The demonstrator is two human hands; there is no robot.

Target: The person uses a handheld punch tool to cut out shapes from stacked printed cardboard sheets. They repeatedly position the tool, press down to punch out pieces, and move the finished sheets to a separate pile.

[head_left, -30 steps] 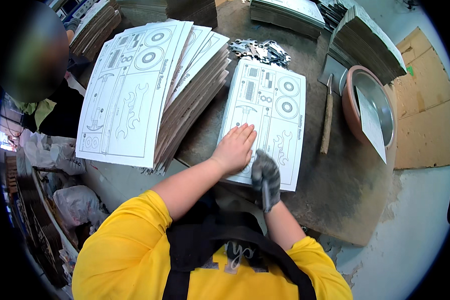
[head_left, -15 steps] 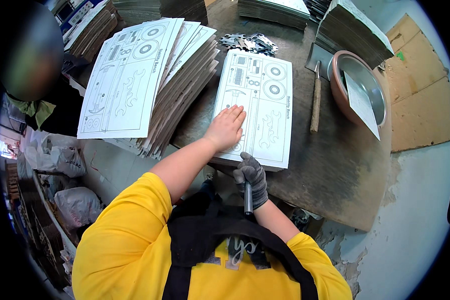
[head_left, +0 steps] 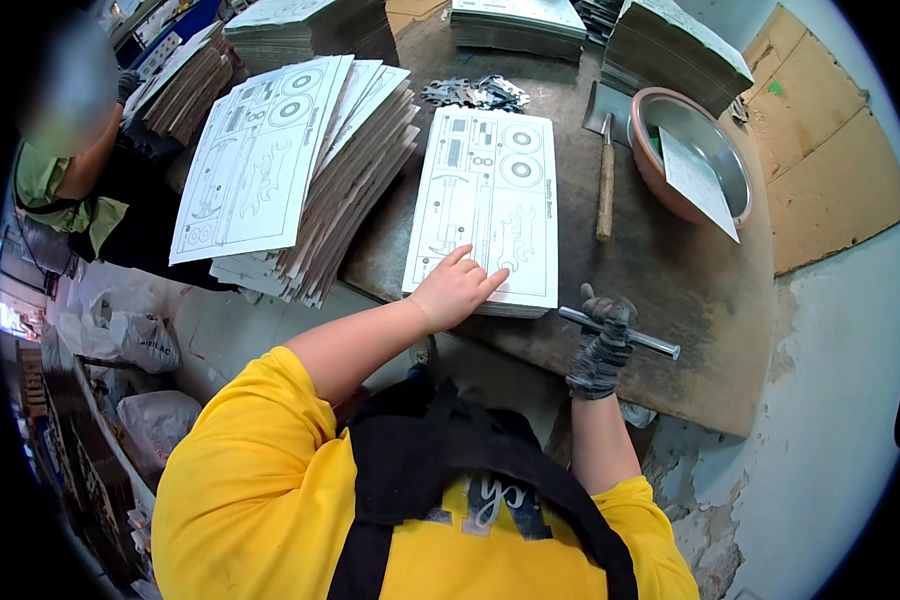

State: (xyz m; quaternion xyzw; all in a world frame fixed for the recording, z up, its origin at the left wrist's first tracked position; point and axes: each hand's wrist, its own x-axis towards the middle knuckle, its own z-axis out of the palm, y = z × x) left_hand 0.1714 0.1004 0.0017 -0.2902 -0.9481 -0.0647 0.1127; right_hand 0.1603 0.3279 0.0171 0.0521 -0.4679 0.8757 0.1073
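Stack of printed sheets [head_left: 505, 215] lies squared up near the front edge of the dark table [head_left: 660, 285], its white top face showing line drawings of two ringed wheels, a pick-like tool and notched wrench shapes. Across its near left part rests the bare left hand [head_left: 457, 290], palm down, fingers spread apart over the paper and gripping nothing. Just off the stack's near right corner, the right hand [head_left: 602, 340], in a grey glove, is closed around a shiny metal rod [head_left: 658, 345]; the rod slants down to the right, and whether its inner end touches the corner I cannot tell. Beyond the far edge of the stack sits a jumble of flat metal pieces [head_left: 480, 93]. To the left leans a taller, uneven pile of sheets [head_left: 365, 195], fanned at the top. On the right lies a tool with a wooden handle [head_left: 606, 195], near a pinkish-brown basin [head_left: 650, 170] with a silvery inside, from which a pale sheet [head_left: 695, 185] juts out over the rim. Further stacks [head_left: 518, 25] stand along the back, brown cardboard [head_left: 820, 140] leans at the right wall, and another person [head_left: 60, 180] is at the far left.
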